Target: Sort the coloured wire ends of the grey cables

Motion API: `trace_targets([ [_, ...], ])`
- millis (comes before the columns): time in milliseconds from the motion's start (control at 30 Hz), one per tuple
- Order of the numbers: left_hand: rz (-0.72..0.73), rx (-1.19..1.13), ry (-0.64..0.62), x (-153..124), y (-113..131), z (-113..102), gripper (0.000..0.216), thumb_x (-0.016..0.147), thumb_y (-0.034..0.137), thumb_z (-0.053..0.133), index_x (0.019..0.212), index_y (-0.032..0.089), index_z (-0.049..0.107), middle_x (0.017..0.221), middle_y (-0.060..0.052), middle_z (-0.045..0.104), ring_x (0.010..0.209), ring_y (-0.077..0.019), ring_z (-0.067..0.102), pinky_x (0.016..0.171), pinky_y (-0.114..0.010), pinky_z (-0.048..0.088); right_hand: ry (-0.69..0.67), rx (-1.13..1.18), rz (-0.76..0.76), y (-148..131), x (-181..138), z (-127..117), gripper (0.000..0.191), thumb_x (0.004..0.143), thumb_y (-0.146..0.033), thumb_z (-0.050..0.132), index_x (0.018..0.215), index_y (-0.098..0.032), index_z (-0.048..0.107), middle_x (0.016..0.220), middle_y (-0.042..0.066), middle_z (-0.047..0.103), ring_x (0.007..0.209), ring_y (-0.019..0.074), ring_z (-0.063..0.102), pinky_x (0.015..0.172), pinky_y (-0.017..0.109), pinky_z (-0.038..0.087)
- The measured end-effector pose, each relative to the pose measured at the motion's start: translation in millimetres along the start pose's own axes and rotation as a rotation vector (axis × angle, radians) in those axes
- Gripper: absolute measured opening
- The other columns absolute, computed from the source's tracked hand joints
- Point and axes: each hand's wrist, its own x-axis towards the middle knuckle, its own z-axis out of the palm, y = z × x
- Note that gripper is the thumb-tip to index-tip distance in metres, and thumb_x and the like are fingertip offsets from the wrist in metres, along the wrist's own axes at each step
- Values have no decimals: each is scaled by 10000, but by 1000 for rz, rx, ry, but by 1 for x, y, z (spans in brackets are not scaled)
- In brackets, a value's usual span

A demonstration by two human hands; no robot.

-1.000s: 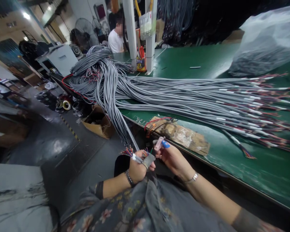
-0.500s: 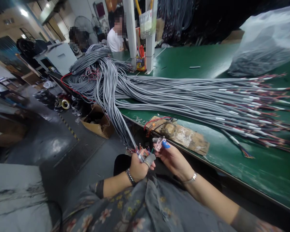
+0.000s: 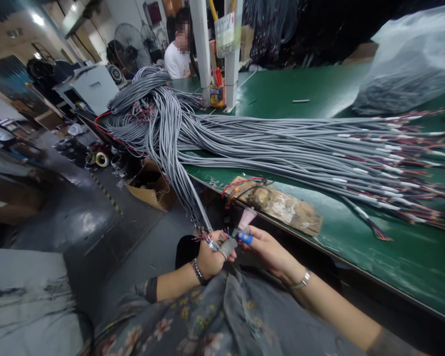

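My left hand (image 3: 210, 258) is closed on the end of a grey cable (image 3: 193, 207) that hangs off the green table (image 3: 356, 257); coloured wire tips stick out above the thumb, which wears a grey cot. Just to its right, my right hand (image 3: 269, 249) pinches a small pink tool (image 3: 246, 218), a blue cot on one fingertip touching the wire tips. A big bundle of grey cables (image 3: 282, 148) lies across the table, its stripped coloured ends at the right.
A worn brown cardboard pad (image 3: 282, 205) lies at the table's near edge. A clear plastic bag (image 3: 411, 64) sits back right, white posts (image 3: 230, 54) at the back. A cardboard box (image 3: 150, 188) and tape rolls (image 3: 102, 159) are on the floor. A person in white sits far behind.
My right hand has moved left and down, bringing its blue-tipped finger against the wire tips in my left hand. The left hand has stayed almost where it was.
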Motion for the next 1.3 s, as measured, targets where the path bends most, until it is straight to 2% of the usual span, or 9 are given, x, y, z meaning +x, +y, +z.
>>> trace_targets([
  [100,20,84,-122,3,-11,-3,307,694,440,675,654,150,584,528,-9,611,462,-112,566,482,-222,476,-73,-157,-62,-4,-3,5,365,671,-525,718,706,-191,575,541,-17,585,528,143,539,575,291,431],
  [233,65,199,-258,7,-22,-6,198,617,305,731,673,142,635,605,-11,654,544,-127,595,527,-218,480,-50,-467,-285,-9,-6,5,339,712,-525,676,671,-193,621,631,13,599,582,148,520,590,289,426],
  [400,-65,43,-118,7,-12,-6,338,682,468,677,606,148,597,510,-30,617,448,-132,578,469,-240,478,91,-536,-471,-10,-16,-5,209,746,-441,668,768,-234,695,782,49,640,708,200,563,693,328,443],
  [533,-35,-29,3,7,-3,-6,425,670,552,664,554,151,580,493,-41,613,428,-129,569,464,-239,474,254,-387,-344,2,-14,-12,236,685,-447,723,784,-237,677,742,27,634,690,194,552,684,328,448],
  [633,-23,-33,-5,7,-1,-5,434,678,561,657,561,149,588,497,-44,619,431,-129,569,479,-245,481,153,-255,-196,8,-10,-8,310,636,-477,754,756,-216,639,693,9,624,631,166,537,627,309,446],
  [800,-5,5,-112,6,4,-6,450,673,569,663,538,146,594,499,-50,614,460,-138,582,504,-253,489,21,-159,-143,4,-6,5,337,649,-495,742,677,-203,576,589,-5,621,571,150,540,590,297,426],
  [1100,-30,62,-249,3,8,-12,401,654,530,702,588,151,591,506,-38,622,459,-133,576,502,-249,487,23,-11,51,7,0,0,345,531,-435,825,589,-165,618,499,-25,558,459,85,423,472,238,305],
  [1200,-6,96,-285,2,6,-13,363,671,496,707,622,150,611,535,-42,640,476,-134,589,507,-240,489,15,5,52,7,2,1,342,519,-423,837,582,-163,625,494,-20,563,459,83,419,468,233,287],
  [1300,27,120,-242,1,3,-13,349,683,484,702,614,155,609,537,-38,643,468,-129,585,505,-236,487,43,-27,16,6,3,4,338,529,-423,835,575,-166,621,486,-28,553,455,80,399,471,235,284],
])
